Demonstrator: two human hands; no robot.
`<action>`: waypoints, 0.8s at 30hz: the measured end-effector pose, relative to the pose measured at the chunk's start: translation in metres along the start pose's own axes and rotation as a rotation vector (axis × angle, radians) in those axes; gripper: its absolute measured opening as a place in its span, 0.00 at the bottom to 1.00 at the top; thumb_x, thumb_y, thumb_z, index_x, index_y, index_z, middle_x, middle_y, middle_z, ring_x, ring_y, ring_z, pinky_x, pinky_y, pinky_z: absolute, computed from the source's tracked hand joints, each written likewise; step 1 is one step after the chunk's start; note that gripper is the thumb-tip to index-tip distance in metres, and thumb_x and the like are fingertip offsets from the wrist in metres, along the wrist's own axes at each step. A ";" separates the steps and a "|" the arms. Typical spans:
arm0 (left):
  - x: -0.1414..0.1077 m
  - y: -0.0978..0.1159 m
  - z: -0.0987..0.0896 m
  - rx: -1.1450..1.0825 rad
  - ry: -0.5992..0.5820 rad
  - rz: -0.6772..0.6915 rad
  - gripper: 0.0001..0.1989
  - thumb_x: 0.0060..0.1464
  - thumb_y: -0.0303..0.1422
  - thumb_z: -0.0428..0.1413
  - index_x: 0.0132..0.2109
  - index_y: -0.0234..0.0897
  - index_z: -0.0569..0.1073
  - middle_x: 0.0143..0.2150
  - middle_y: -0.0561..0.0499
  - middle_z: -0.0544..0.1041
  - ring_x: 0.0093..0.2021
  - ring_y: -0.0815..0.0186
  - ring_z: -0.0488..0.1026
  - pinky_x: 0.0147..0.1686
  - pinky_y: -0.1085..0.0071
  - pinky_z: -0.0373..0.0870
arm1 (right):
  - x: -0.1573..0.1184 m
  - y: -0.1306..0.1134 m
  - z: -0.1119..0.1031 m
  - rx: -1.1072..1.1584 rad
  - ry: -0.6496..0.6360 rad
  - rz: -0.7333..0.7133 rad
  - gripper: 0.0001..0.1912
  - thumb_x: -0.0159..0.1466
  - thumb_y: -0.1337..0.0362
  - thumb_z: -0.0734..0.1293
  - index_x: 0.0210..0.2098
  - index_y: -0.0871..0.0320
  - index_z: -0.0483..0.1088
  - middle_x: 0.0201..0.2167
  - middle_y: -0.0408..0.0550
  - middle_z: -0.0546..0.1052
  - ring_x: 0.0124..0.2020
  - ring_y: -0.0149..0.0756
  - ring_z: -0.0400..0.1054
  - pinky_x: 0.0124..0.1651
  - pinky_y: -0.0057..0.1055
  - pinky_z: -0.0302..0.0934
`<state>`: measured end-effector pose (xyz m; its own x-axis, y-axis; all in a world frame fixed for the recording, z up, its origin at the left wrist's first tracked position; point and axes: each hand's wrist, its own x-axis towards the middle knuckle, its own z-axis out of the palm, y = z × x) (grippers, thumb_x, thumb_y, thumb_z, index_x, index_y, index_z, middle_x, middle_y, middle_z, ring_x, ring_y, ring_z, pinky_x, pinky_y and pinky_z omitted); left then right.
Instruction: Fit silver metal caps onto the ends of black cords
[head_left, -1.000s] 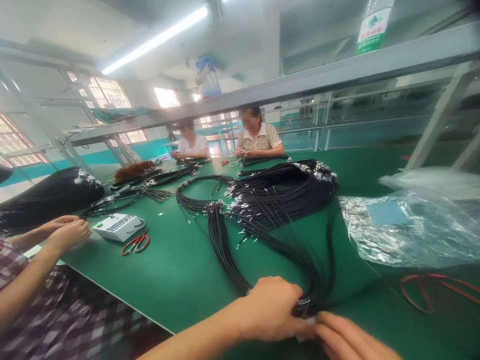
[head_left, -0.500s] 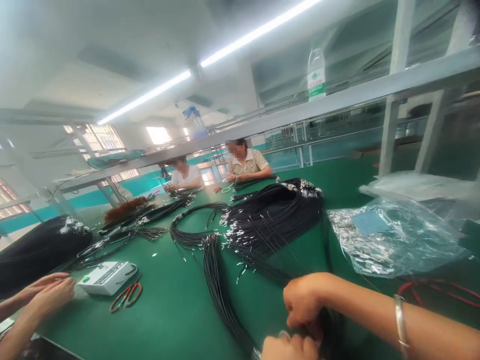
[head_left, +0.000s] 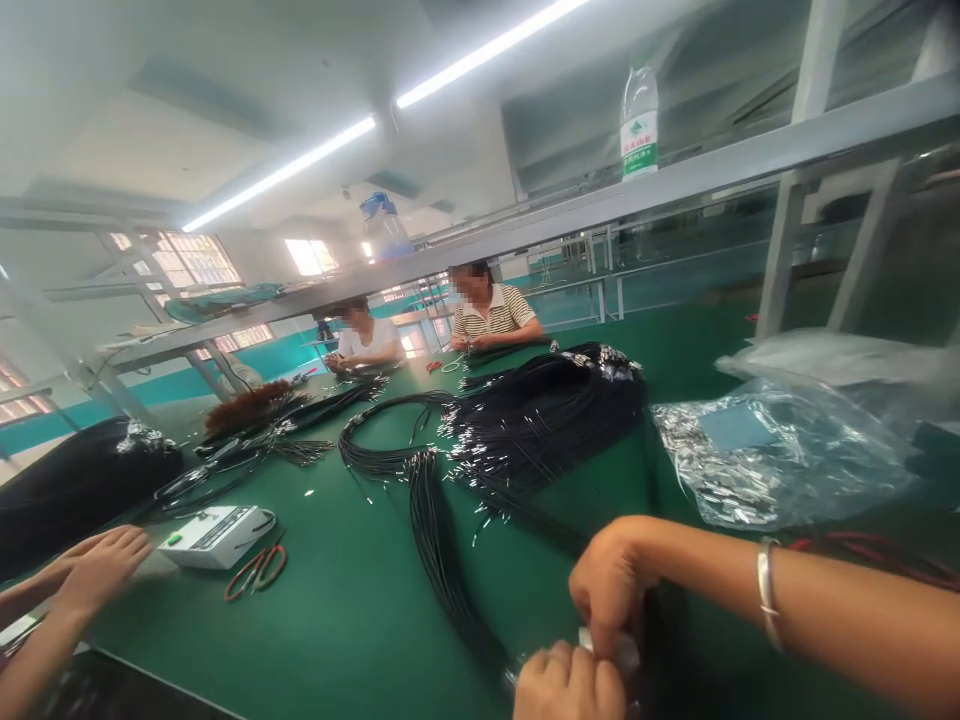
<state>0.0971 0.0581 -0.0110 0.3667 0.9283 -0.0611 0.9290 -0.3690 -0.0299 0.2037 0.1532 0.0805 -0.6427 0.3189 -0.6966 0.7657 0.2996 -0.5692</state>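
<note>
A small white piece (head_left: 626,655) is pinched under the bent fingers of the right hand (head_left: 611,585). The left hand (head_left: 570,685) is curled close against it, knuckles up; whether anything is gripped inside cannot be told. Half a second earlier the white piece was hidden; now it shows between the hands. A second ago the right hand was below and to the right of the left; now it is held above it. The co-worker's hands (head_left: 101,570), at far left, have been opened out more.

Beside the left hand, the near end of a black cable bundle (head_left: 442,560) is seen; dark strands by the right wrist are blurred. Beyond, a large coil of black cables (head_left: 547,415) with silver tips is spread on the green tabletop (head_left: 337,640). To its right, silver pieces are held in a clear plastic bag (head_left: 750,470). At left, red-handled snips (head_left: 256,572) are placed beside a white box (head_left: 217,538). Across the table, two people are seated under a metal shelf (head_left: 510,232), on which a bottle (head_left: 639,130) is stood. The room is lit by tube lights (head_left: 495,52).
</note>
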 end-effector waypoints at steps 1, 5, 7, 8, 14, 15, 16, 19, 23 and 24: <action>0.000 -0.004 0.008 0.047 0.059 -0.007 0.10 0.60 0.27 0.48 0.34 0.38 0.73 0.28 0.43 0.74 0.33 0.59 0.74 0.29 0.67 0.68 | -0.003 0.000 0.000 0.027 0.027 -0.012 0.15 0.47 0.78 0.61 0.07 0.62 0.61 0.10 0.42 0.65 0.11 0.25 0.57 0.16 0.17 0.53; -0.010 -0.021 0.032 0.142 0.400 0.047 0.09 0.56 0.38 0.54 0.31 0.38 0.71 0.26 0.44 0.72 0.29 0.58 0.72 0.26 0.67 0.64 | -0.009 0.005 -0.001 0.079 0.188 -0.054 0.12 0.48 0.75 0.64 0.11 0.62 0.63 0.11 0.38 0.62 0.11 0.21 0.51 0.13 0.16 0.43; -0.013 -0.021 0.037 0.166 0.582 0.049 0.14 0.52 0.43 0.57 0.28 0.38 0.69 0.23 0.47 0.70 0.25 0.61 0.69 0.24 0.67 0.61 | -0.009 0.012 -0.002 0.087 0.236 -0.056 0.09 0.46 0.72 0.69 0.14 0.62 0.65 0.12 0.37 0.63 0.12 0.22 0.51 0.13 0.19 0.40; -0.013 -0.019 0.038 0.180 0.666 0.043 0.14 0.51 0.43 0.57 0.27 0.38 0.67 0.22 0.49 0.69 0.24 0.62 0.68 0.24 0.68 0.61 | -0.008 0.015 -0.002 0.095 0.252 -0.057 0.08 0.45 0.70 0.71 0.17 0.62 0.66 0.13 0.37 0.63 0.13 0.23 0.52 0.13 0.20 0.40; 0.005 0.005 0.030 0.191 0.960 -0.029 0.11 0.46 0.33 0.58 0.22 0.37 0.65 0.19 0.51 0.67 0.20 0.63 0.65 0.24 0.65 0.60 | -0.003 0.027 -0.002 0.240 0.379 -0.071 0.18 0.42 0.70 0.72 0.32 0.61 0.65 0.22 0.38 0.68 0.20 0.27 0.61 0.18 0.22 0.51; 0.009 0.007 0.027 0.181 0.937 -0.026 0.10 0.44 0.32 0.59 0.22 0.36 0.66 0.19 0.51 0.68 0.20 0.63 0.66 0.24 0.65 0.61 | -0.003 0.027 -0.002 0.263 0.409 -0.078 0.20 0.42 0.71 0.72 0.34 0.60 0.64 0.23 0.38 0.69 0.20 0.28 0.62 0.19 0.22 0.52; 0.011 0.008 0.025 0.162 0.885 -0.018 0.09 0.42 0.32 0.61 0.22 0.36 0.67 0.20 0.51 0.69 0.20 0.62 0.67 0.25 0.65 0.62 | -0.004 0.026 -0.001 0.281 0.439 -0.084 0.21 0.42 0.71 0.71 0.36 0.60 0.63 0.24 0.38 0.69 0.21 0.28 0.63 0.20 0.23 0.53; 0.015 0.008 0.010 -0.006 0.583 -0.126 0.10 0.40 0.35 0.65 0.27 0.34 0.74 0.25 0.48 0.76 0.26 0.59 0.74 0.30 0.65 0.66 | -0.009 0.020 0.001 0.299 0.537 -0.104 0.20 0.43 0.72 0.70 0.36 0.61 0.64 0.26 0.41 0.70 0.23 0.30 0.64 0.22 0.24 0.53; 0.017 0.006 -0.017 -0.443 0.071 -0.417 0.17 0.40 0.46 0.65 0.32 0.37 0.78 0.33 0.49 0.80 0.34 0.56 0.76 0.32 0.67 0.66 | -0.022 0.013 0.018 0.231 0.687 -0.244 0.15 0.44 0.75 0.65 0.33 0.60 0.67 0.33 0.42 0.70 0.34 0.32 0.65 0.29 0.23 0.55; 0.018 0.004 -0.023 -0.526 0.000 -0.423 0.18 0.41 0.47 0.64 0.33 0.38 0.78 0.34 0.50 0.80 0.35 0.56 0.75 0.32 0.69 0.65 | -0.025 0.014 0.025 0.184 0.740 -0.309 0.16 0.45 0.77 0.63 0.34 0.59 0.67 0.34 0.42 0.70 0.36 0.32 0.65 0.31 0.23 0.56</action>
<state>0.1085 0.0739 0.0105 -0.0345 0.9880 -0.1505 0.8935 0.0979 0.4383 0.2310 0.1268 0.0787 -0.6276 0.7758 -0.0656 0.5025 0.3392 -0.7953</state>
